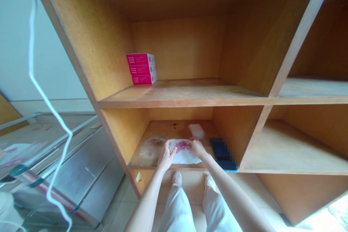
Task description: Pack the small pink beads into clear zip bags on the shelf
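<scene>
Both my hands are in the lower shelf compartment, at the front of a stained wooden shelf board (148, 152). My left hand (165, 156) and my right hand (196, 148) pinch opposite sides of a crumpled white sheet (185, 156). Between them lies a cluster of small pink beads (181, 146), seemingly in clear wrapping. Behind my right hand is a small translucent flat packet (196, 130). A dark blue flat object (223, 154), blurred and phone-like, lies to the right of my right hand.
A stack of 3 pink boxes (141, 69) stands on the shelf above. Further compartments lie to the right. A white cable (34, 61) hangs at the left, beside a metal-framed table (65, 159). Below the shelf are my white-trousered legs (178, 206) on a tiled floor.
</scene>
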{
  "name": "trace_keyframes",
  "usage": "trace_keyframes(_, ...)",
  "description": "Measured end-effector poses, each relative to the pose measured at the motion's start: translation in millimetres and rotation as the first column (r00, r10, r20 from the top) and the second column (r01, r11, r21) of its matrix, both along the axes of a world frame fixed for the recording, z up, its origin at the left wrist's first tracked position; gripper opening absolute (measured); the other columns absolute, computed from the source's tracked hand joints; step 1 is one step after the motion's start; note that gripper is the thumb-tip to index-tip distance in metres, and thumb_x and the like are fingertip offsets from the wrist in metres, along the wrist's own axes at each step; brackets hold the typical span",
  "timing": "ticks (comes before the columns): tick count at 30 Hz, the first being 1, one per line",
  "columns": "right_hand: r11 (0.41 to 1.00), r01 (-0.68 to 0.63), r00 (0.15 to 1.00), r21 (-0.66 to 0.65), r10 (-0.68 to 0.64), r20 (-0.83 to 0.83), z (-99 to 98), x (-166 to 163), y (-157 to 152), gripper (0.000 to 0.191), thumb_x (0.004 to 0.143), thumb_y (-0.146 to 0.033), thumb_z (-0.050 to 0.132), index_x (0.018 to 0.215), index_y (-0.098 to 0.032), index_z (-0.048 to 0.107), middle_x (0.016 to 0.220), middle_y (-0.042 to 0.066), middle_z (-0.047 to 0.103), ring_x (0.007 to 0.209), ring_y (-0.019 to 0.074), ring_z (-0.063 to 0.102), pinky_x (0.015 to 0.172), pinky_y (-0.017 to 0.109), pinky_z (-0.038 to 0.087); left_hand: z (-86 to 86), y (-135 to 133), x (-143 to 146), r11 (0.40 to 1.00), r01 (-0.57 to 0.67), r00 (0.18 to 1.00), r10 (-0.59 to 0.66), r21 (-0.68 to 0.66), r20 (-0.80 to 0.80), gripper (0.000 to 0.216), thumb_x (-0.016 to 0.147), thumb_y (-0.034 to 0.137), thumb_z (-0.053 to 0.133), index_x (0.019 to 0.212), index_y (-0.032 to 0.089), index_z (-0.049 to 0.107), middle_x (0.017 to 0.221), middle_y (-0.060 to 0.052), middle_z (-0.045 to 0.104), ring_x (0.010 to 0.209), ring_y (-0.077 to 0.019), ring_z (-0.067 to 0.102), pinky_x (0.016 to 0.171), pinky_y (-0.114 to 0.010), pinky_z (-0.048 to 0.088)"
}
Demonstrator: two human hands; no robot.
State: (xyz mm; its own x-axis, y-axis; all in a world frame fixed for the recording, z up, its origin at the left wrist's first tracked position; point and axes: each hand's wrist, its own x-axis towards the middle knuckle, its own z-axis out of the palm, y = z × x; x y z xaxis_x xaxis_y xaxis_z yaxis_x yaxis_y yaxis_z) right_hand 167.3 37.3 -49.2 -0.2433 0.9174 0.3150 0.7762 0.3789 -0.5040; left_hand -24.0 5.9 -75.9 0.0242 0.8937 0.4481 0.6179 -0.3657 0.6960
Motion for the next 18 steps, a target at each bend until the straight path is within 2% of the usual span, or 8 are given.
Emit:
trace_keyframes(5,0.999,0.027,0.985,0.040,-0.019,-0.171,6.2,-4.9,2.6,0.014,0.071,-0.013,0.049,0.066,-0.016,0.061,0.077,0.006,0.062,0.076,0.0166,0.055,0.072,0.025,0.039,-2.2,1.2,-0.6,1.000,0.006,1.000,-0.006,-0.001,0.006,0.045,0.082,0.040,0.041,0.120,0.018,0.033,0.118,-0.014,0.049,0.113,-0.0229,0.047,0.093,-0.042,0.038)
trace_keyframes(10,0.990,0.008,0.881,0.143,0.061,-0.470,25.2,-27.0,2.2,0.010,0.072,-0.017,0.052,0.073,-0.017,0.061,0.081,0.005,0.063,0.080,0.0162,0.056,0.075,0.027,0.041,-1.5,0.1,-0.2,1.000,0.028,0.999,-0.028,-0.004,0.030,0.046,0.082,0.040,0.041,0.122,0.018,0.032,0.121,-0.014,0.047,0.114,-0.0222,0.046,0.095,-0.042,0.035)
trace_keyframes(13,0.986,-0.051,0.872,0.157,0.121,-0.474,34.1,-41.7,-1.4,0.011,0.074,-0.022,0.053,0.069,-0.017,0.062,0.081,0.007,0.063,0.081,0.0174,0.057,0.076,0.029,0.041,-0.3,-0.9,-0.1,1.000,0.029,0.999,-0.029,0.004,0.042,0.046,0.082,0.039,0.042,0.122,0.018,0.032,0.121,-0.014,0.047,0.114,-0.0221,0.046,0.094,-0.042,0.036)
trace_keyframes(18,0.966,-0.190,0.892,0.174,0.244,-0.382,43.0,-48.8,-12.7,0.029,0.082,-0.028,0.047,0.060,-0.017,0.062,0.075,0.007,0.063,0.084,0.0179,0.056,0.078,0.029,0.040,3.3,-2.6,0.5,0.999,0.025,0.999,-0.026,0.038,0.030,0.043,0.082,0.037,0.043,0.119,0.017,0.037,0.115,-0.014,0.052,0.106,-0.0213,0.051,0.089,-0.040,0.040)
